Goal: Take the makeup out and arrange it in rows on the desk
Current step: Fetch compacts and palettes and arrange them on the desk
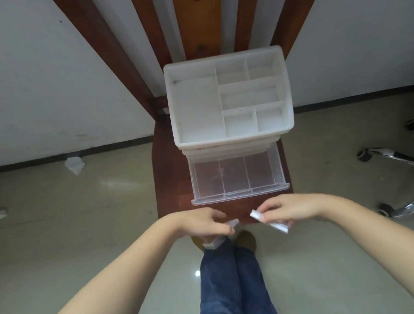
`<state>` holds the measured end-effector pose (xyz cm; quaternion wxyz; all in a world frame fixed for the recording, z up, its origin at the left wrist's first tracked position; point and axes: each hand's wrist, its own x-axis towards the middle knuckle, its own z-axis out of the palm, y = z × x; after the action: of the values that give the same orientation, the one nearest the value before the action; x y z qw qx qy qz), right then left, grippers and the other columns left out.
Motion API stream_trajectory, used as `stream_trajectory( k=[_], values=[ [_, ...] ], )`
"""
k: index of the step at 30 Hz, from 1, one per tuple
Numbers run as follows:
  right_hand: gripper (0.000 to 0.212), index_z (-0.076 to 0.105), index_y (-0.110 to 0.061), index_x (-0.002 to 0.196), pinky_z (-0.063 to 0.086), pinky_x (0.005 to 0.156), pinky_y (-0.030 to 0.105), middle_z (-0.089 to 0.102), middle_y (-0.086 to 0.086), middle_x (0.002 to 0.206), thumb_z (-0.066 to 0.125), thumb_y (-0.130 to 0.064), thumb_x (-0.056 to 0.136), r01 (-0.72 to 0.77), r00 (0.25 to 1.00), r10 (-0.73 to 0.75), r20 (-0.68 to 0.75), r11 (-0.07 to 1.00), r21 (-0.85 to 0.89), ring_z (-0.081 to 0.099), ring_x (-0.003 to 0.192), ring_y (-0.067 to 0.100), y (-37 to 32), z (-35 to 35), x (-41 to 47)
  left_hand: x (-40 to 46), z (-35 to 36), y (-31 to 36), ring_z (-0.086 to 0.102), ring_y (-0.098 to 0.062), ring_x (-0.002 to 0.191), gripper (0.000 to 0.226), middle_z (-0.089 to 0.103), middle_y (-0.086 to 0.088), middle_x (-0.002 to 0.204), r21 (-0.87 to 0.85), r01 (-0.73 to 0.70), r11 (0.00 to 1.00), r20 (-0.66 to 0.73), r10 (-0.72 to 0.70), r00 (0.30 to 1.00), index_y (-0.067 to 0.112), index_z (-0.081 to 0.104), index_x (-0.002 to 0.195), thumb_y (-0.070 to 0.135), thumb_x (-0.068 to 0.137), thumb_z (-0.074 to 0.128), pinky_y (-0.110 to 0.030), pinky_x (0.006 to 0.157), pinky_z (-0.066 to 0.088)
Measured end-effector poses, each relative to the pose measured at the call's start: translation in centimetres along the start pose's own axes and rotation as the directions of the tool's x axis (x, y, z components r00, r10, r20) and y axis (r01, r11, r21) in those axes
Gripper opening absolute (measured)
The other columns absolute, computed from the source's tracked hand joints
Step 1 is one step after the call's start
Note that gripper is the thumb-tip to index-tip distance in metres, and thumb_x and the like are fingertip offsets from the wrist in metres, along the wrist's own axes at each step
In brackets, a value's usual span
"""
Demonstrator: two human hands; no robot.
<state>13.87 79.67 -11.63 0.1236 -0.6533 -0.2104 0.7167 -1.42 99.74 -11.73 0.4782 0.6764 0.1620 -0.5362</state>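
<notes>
We see a reddish-brown wooden chair seat (170, 187) carrying a white plastic organizer (229, 102). The organizer's clear bottom drawer (237, 176) is pulled out toward us. Left of the organizer, crumpled tissues (74, 164) lie on the floor (78, 224).

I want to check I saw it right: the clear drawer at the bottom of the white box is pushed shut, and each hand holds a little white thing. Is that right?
Not quite. The head view shows the clear drawer pulled open, not shut, below the white box. The rest holds: left hand and right hand each hold a little white thing.
</notes>
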Motion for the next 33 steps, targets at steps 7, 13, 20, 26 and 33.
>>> stream_trajectory(
  k=[7,13,20,26,33],
  values=[
    [0.090,0.005,-0.032,0.150,0.041,0.070,0.019,0.056,-0.001,0.119,0.055,-0.055,0.079,-0.064,0.973,0.032,-0.229,0.989,-0.135,0.059,0.090,0.009,-0.5,-0.2,2.3,2.4,-0.6,0.8,0.053,-0.026,0.114,0.101,0.051,-0.011,0.133,0.151,0.066,0.986,-0.165,-0.040,0.986,0.020,-0.008,0.150,0.042,0.080,0.062,-0.035,0.098,0.043],
    [0.096,0.012,-0.030,0.149,0.039,0.091,0.029,0.047,0.008,0.139,0.053,-0.065,0.069,-0.050,0.924,-0.052,-0.379,0.966,-0.254,0.050,0.121,0.025,-3.3,-4.2,4.1,2.8,-5.6,2.4,0.049,-0.034,0.117,0.105,0.044,-0.016,0.135,0.256,0.117,0.960,-0.362,-0.017,0.932,0.029,-0.013,0.148,0.042,0.077,0.064,-0.041,0.097,0.044],
    [0.084,0.036,-0.017,0.138,0.041,0.086,0.029,0.050,0.008,0.133,0.059,-0.060,0.069,0.014,0.855,-0.149,-0.497,0.964,-0.265,0.052,0.117,0.024,-5.6,-3.5,2.3,0.7,-6.1,2.7,0.050,-0.025,0.115,0.073,0.048,-0.009,0.133,0.268,0.124,0.955,-0.387,-0.011,0.922,0.015,0.034,0.140,0.042,0.078,0.060,-0.037,0.095,0.046],
    [0.060,0.041,-0.017,0.127,0.042,0.090,0.034,0.049,0.007,0.123,0.065,-0.043,0.078,0.061,0.804,-0.338,-0.489,0.865,-0.498,0.047,0.114,0.025,-7.9,0.7,-2.5,-6.2,-1.8,1.6,0.046,-0.029,0.114,0.087,0.043,-0.012,0.124,0.172,0.058,0.983,-0.612,0.061,0.789,0.018,0.019,0.146,0.041,0.075,0.065,-0.040,0.096,0.043],
    [0.049,0.044,-0.015,0.122,0.039,0.086,0.026,0.044,0.002,0.125,0.059,-0.041,0.083,0.156,0.750,-0.618,-0.235,0.511,-0.846,0.041,0.114,0.021,-13.2,2.9,-4.8,-13.9,4.7,-1.3,0.043,-0.026,0.108,0.050,0.045,-0.006,0.114,-0.071,0.077,0.995,-0.888,-0.098,0.449,0.013,0.040,0.116,0.033,0.076,0.064,-0.037,0.088,0.044]
  ],
)
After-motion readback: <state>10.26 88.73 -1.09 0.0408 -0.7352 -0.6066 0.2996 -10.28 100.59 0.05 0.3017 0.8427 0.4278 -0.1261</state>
